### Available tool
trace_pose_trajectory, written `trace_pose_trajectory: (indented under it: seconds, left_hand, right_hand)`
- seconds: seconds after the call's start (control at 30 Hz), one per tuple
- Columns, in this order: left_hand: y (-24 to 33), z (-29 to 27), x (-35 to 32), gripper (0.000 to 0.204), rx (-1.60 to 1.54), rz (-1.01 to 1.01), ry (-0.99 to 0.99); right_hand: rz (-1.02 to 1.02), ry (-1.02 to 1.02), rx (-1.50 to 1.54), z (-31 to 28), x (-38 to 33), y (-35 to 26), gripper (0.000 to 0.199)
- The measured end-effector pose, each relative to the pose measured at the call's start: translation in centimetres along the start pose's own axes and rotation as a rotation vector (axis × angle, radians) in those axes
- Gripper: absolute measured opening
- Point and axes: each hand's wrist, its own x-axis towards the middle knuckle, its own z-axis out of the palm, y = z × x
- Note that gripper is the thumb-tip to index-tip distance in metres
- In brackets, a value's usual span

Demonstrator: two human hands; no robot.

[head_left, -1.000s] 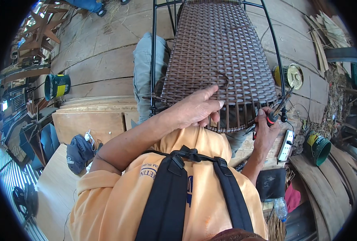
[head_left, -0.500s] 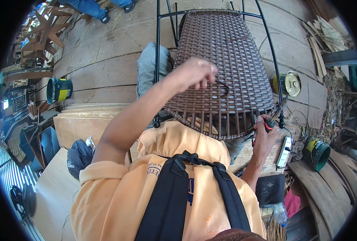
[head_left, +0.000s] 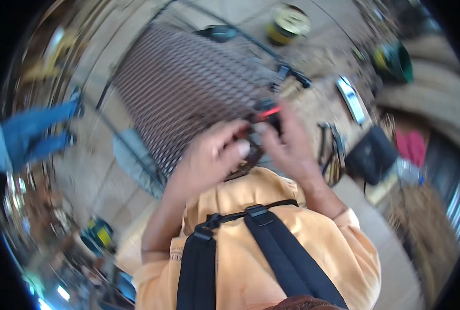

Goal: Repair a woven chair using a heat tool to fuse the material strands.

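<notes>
A brown woven wicker panel on a black metal frame lies tilted in front of me. My right hand grips a tool with a black-and-red handle, close to the panel's near right corner. Blur hides the tool's exact kind and its tip. Beside it, my left hand is at the panel's near edge, its fingers curled and its thumb toward the right hand. Whatever those fingers hold cannot be made out.
A tin with a pale lid stands beyond the frame. To the right are a white power strip, a dark green bucket and a black pouch. Another green bucket is at lower left. Someone's blue-trousered legs show at far left.
The view has swung round and blurred, so the panel now appears slanted to the left. My left hand has come from above the panel's middle to its near edge, beside my right hand and the tool.
</notes>
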Motion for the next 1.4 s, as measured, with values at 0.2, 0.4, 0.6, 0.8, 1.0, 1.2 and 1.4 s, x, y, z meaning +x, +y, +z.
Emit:
trace_pose_trajectory:
  seconds: [0.2, 0.4, 0.6, 0.8, 1.0, 1.2, 1.4]
  left_hand:
    - [0.7, 3.9, 0.6, 0.040, -0.380, -0.314, -0.108]
    - [-2.4, 6.2, 1.9, 0.024, -0.801, 0.116, -0.080]
    - [-2.6, 7.0, 1.9, 0.023, -0.620, 0.002, -0.040]
    - [-3.5, 7.1, 1.8, 0.016, -0.258, -0.004, -0.046]
    - [-2.3, 5.6, 0.3, 0.022, -0.219, 0.058, 0.108]
    - [-4.1, 3.3, -3.4, 0.011, -0.822, 0.296, 0.532]
    - [-6.6, 2.8, -9.1, 0.015, -0.579, 0.125, 0.968]
  right_hand:
    - [-0.253, 0.185, -0.111, 0.6, -0.2, -1.6, 0.040]
    - [0.124, 0.361, -0.116, -3.7, -3.3, 3.7, 0.036]
    - [0.676, 0.169, -0.558, -2.9, -14.7, 23.1, 0.031]
    - [0.571, 0.130, -0.681, -1.1, -16.1, 24.1, 0.032]
    - [0.361, 0.593, 0.097, -11.6, -12.9, 18.0, 0.021]
    - [-0.255, 0.626, 0.252, -16.7, 0.1, 5.7, 0.029]
    - [-0.588, 0.170, 0.957, -10.9, 14.1, -6.4, 0.028]
